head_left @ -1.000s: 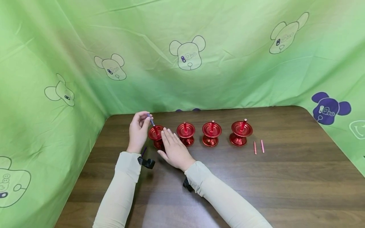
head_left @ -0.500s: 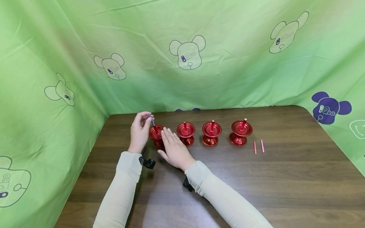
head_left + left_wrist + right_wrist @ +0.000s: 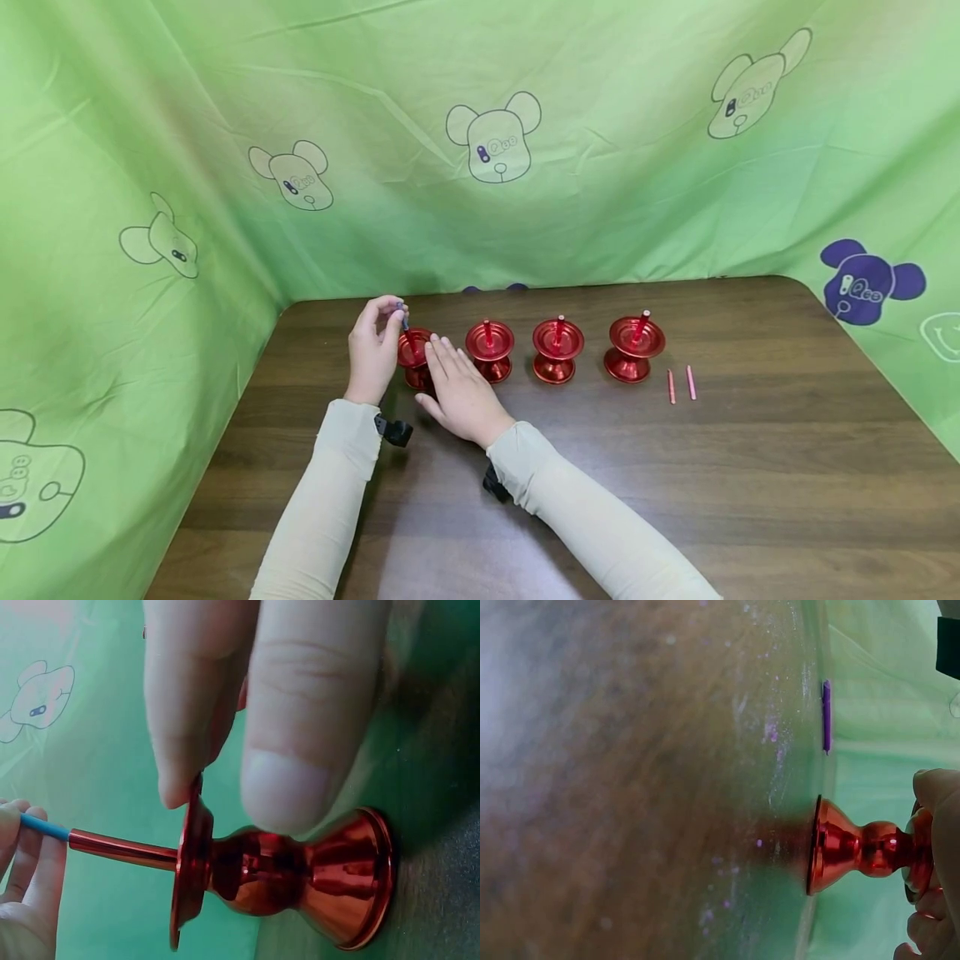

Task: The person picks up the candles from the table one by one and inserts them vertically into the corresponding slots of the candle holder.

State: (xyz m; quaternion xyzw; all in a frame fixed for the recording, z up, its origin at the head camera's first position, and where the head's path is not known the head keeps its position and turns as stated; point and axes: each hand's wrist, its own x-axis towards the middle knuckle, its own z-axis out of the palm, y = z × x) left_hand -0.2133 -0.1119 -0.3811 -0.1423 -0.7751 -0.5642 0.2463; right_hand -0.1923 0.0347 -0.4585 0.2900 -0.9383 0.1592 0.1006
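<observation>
In the head view my left hand (image 3: 375, 348) pinches a thin blue candle (image 3: 403, 317) above the leftmost red metal candle holder (image 3: 412, 340). The candle's lower end meets the top of the holder's upright red tube (image 3: 124, 850), seen in the left wrist view; how deep it sits cannot be told. My right hand (image 3: 465, 400) steadies the holder from the right, its fingers above the dish rim and its thumb below. The holder's footed base (image 3: 349, 877) stands upright on the table. In the right wrist view a purple candle (image 3: 826, 716) lies left of this holder.
Several matching red holders stand in a row to the right, including one nearby (image 3: 491, 350), a middle one (image 3: 557, 348) and the rightmost (image 3: 634, 346). Two pink candles, one darker (image 3: 671, 387) and one paler (image 3: 692, 383), lie beyond them. Green fabric (image 3: 600, 167) hangs behind the wooden table (image 3: 675, 500).
My left hand has shifted slightly right with the blue candle, which now stands more upright over the tube. My right hand stays at the holder. The purple candle is now hidden in the head view.
</observation>
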